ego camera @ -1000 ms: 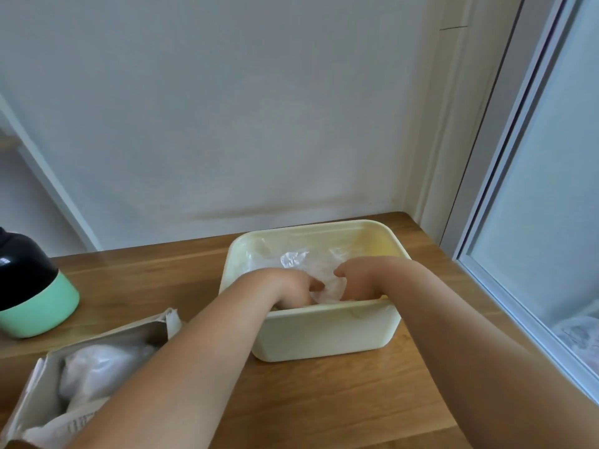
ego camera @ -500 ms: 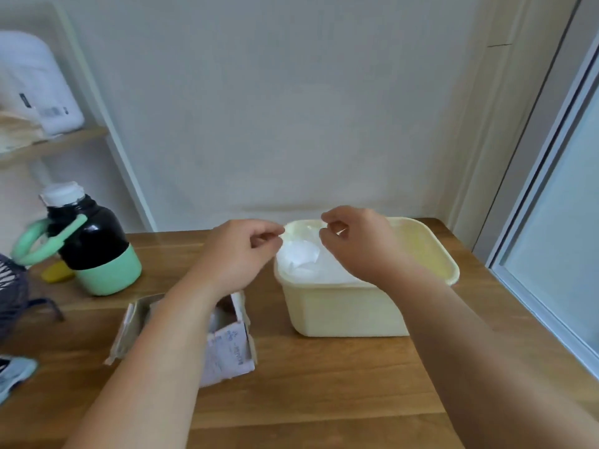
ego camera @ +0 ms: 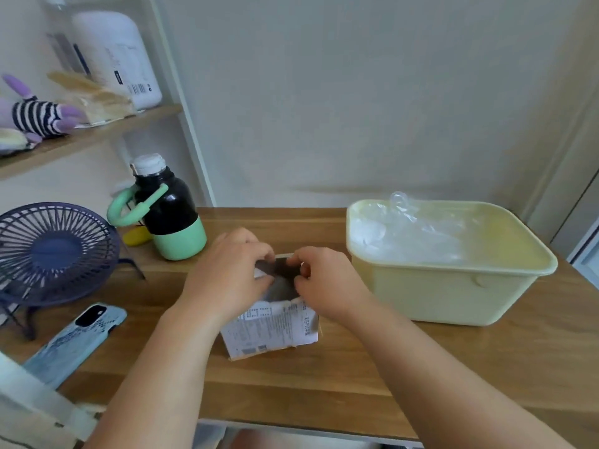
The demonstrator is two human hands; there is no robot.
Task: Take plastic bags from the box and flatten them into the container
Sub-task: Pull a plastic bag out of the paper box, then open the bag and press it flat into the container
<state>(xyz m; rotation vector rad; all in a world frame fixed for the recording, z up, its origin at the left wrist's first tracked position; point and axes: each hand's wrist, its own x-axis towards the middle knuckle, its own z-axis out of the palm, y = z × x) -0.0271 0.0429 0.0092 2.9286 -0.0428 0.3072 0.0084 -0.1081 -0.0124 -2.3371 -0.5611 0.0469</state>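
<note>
A small printed cardboard box (ego camera: pixel 272 328) stands on the wooden table in front of me, its dark opening facing up. My left hand (ego camera: pixel 231 273) pinches the left edge of that opening with curled fingers. My right hand (ego camera: pixel 324 281) pinches the right edge the same way. Whatever is inside the box is hidden in shadow. To the right sits the pale yellow container (ego camera: pixel 453 293), with crumpled clear plastic bags (ego camera: pixel 415 231) lying in it, one bit poking above the rim.
A black and mint bottle (ego camera: pixel 168 215) stands behind the box at the left. A dark blue desk fan (ego camera: pixel 55 251) and a phone (ego camera: pixel 76 338) lie further left. The shelf (ego camera: pixel 90 134) above holds a jug and a soft toy.
Both hands left the container and moved left to the box, where they now pinch its opening. My view turned left, so the fan, phone and shelf came into sight.
</note>
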